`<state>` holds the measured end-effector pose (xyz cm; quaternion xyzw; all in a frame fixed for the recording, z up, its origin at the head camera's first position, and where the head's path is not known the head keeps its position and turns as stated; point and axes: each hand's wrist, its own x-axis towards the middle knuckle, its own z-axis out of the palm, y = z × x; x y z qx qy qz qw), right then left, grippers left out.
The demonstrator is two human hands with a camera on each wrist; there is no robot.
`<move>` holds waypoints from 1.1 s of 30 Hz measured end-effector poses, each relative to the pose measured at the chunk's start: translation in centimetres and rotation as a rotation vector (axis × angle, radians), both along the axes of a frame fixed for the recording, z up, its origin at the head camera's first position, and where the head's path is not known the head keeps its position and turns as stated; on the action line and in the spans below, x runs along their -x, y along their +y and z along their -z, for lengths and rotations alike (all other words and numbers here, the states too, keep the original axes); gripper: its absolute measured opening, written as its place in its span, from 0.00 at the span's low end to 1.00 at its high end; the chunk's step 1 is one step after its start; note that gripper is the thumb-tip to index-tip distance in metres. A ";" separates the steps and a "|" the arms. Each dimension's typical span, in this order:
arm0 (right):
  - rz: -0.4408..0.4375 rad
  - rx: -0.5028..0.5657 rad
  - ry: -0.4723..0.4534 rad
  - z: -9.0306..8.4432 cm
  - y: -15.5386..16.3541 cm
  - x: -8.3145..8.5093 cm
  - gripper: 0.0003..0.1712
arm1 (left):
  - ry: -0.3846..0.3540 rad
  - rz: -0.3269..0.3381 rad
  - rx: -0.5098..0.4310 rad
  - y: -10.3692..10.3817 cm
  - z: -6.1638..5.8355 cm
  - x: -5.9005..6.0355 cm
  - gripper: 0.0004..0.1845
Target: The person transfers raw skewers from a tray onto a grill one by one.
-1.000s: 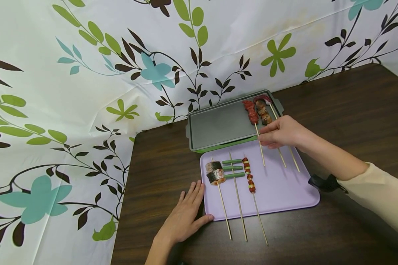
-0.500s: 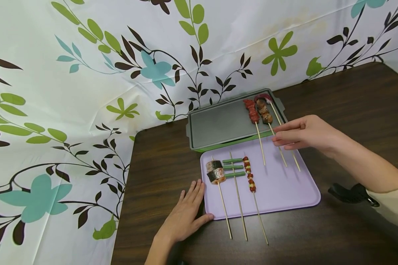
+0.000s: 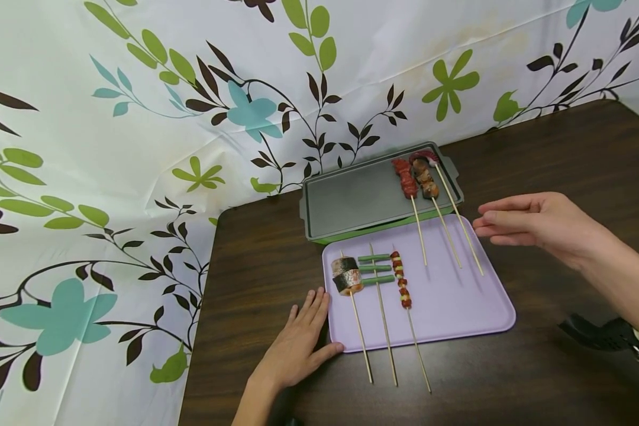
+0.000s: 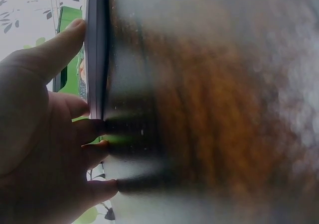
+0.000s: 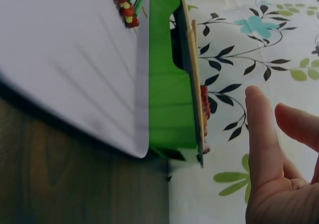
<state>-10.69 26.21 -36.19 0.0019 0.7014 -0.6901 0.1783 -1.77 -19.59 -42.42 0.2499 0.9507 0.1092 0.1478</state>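
My left hand (image 3: 294, 346) rests on the table with straight fingers, touching the left edge and near corner of the lilac tray (image 3: 458, 313). My right hand (image 3: 543, 225) hovers right of the tray, fingers loosely extended and holding nothing. Three skewers lie with their food on the grill's right end: a red meat skewer (image 3: 406, 179), a browned meat skewer (image 3: 427, 180) and a tentacle skewer (image 3: 425, 156). Their sticks reach out over the tray. On the tray lie a skewer of seaweed-wrapped rolls (image 3: 347, 276), a green-stalk skewer (image 3: 375, 269) and a red-and-yellow skewer (image 3: 401, 281).
The grey-topped green grill (image 3: 351, 201) stands behind the tray, against a leaf-patterned cloth (image 3: 138, 118). Dark wood table (image 3: 250, 266) surrounds both. A black strap-like piece (image 3: 599, 331) hangs at the right wrist.
My right hand has moved right, away from the skewer sticks and off the tray. The skewers on the grill stay nearly in place. My left hand has not moved.
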 end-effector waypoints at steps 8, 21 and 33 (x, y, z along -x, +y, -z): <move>0.025 -0.006 -0.028 1.8 1.6 -0.7 0.14 | -0.009 -0.006 -0.001 0.0 0.1 -0.1 0.49; -0.199 -0.105 -0.161 5.8 -0.3 -3.0 0.27 | 0.002 0.013 -0.011 0.0 0.0 0.0 0.49; -0.253 -0.088 -0.188 6.6 -3.8 -4.0 0.26 | 0.007 0.005 -0.003 -0.1 0.1 0.0 0.48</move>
